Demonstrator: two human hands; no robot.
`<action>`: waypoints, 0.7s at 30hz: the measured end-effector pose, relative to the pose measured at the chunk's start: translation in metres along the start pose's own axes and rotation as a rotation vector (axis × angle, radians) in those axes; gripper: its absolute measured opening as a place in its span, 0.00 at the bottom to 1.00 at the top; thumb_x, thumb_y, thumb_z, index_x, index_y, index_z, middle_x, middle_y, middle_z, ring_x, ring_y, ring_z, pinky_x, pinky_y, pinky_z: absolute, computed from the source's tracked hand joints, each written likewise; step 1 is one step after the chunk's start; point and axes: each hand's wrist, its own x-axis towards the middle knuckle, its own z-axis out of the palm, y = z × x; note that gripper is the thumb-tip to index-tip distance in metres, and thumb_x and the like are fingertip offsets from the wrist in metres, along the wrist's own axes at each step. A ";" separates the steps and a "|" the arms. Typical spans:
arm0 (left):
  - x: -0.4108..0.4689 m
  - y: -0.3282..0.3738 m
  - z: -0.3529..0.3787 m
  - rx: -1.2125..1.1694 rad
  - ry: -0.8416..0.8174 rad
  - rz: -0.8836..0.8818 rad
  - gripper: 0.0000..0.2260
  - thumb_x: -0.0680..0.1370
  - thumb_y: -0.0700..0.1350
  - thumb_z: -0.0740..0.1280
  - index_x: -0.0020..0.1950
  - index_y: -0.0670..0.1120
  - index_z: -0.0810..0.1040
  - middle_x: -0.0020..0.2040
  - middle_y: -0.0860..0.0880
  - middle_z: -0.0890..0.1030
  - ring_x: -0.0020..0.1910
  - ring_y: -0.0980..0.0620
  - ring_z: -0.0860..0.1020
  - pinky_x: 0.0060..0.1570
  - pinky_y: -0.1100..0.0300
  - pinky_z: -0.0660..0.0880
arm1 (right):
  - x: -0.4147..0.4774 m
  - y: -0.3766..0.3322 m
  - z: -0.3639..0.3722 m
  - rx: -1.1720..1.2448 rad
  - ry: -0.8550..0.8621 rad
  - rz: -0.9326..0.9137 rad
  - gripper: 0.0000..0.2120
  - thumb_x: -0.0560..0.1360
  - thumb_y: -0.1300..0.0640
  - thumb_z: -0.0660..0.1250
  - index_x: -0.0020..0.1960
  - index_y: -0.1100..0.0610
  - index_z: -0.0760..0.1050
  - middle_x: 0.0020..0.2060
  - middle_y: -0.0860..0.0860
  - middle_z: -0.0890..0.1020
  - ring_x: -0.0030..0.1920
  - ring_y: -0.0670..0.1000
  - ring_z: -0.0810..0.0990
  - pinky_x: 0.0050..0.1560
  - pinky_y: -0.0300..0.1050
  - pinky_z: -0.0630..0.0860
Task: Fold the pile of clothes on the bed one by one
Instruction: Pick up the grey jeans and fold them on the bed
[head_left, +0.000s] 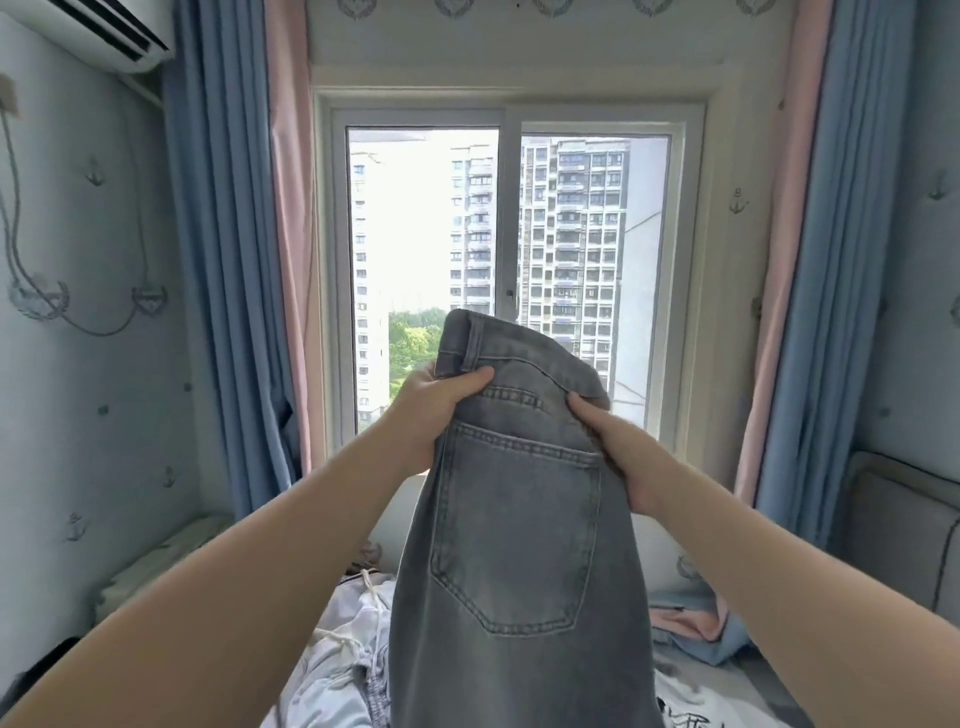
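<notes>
— What takes up most of the view?
— A window (415, 234) straight ahead, with blue curtains (223, 260) and pink curtains (288, 260) drawn back at both sides. An air conditioner (93, 36) sits high on the left wall.
— And the clothes?
— A pair of grey jeans (519, 675) is held up in front of the window, above the bed (748, 686). The waistband is at the top and the legs hang down past the bottom edge. Behind them, a rumpled pile of clothes (337, 660) lies on the bed, mostly white, with a pink and blue cloth (696, 629) to the right.
— Which side of the jeans faces us?
— The back: one back pocket (514, 535) shows plainly.
— How are they held?
— The left grip (436, 410) clutches the waistband's left edge, with the thumb across the front. The right grip (618, 447) pinches the right edge just below the waistband, also thumb in front.
</notes>
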 end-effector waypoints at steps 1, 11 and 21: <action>0.000 0.004 -0.013 0.016 0.005 -0.008 0.13 0.76 0.45 0.75 0.58 0.42 0.81 0.52 0.41 0.86 0.48 0.42 0.86 0.45 0.48 0.83 | 0.005 -0.006 0.010 0.009 0.072 -0.040 0.19 0.77 0.46 0.70 0.61 0.58 0.81 0.52 0.57 0.86 0.48 0.57 0.86 0.47 0.51 0.83; 0.017 0.052 -0.104 0.044 0.062 0.000 0.17 0.76 0.48 0.75 0.61 0.43 0.79 0.50 0.44 0.87 0.47 0.44 0.86 0.43 0.53 0.83 | 0.036 -0.060 0.088 -0.215 0.321 -0.394 0.04 0.78 0.59 0.71 0.50 0.59 0.81 0.46 0.55 0.86 0.44 0.53 0.85 0.45 0.46 0.82; -0.028 0.116 -0.100 0.598 0.217 0.448 0.15 0.82 0.47 0.68 0.64 0.44 0.68 0.59 0.46 0.76 0.51 0.55 0.76 0.45 0.65 0.70 | -0.048 -0.116 0.137 -0.374 0.386 -0.602 0.04 0.80 0.57 0.69 0.52 0.56 0.80 0.47 0.53 0.85 0.45 0.50 0.83 0.41 0.41 0.78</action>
